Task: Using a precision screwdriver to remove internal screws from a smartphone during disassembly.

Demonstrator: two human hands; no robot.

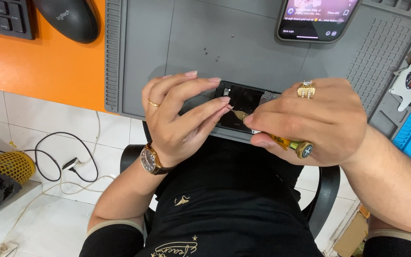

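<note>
Carefully now: your right hand (310, 121) grips the yellow screwdriver (281, 141), your left hand (181, 116) fingertips pinch at its tip over the opened phone (243, 102) on the grey mat (167, 57); keep it upright.
</note>
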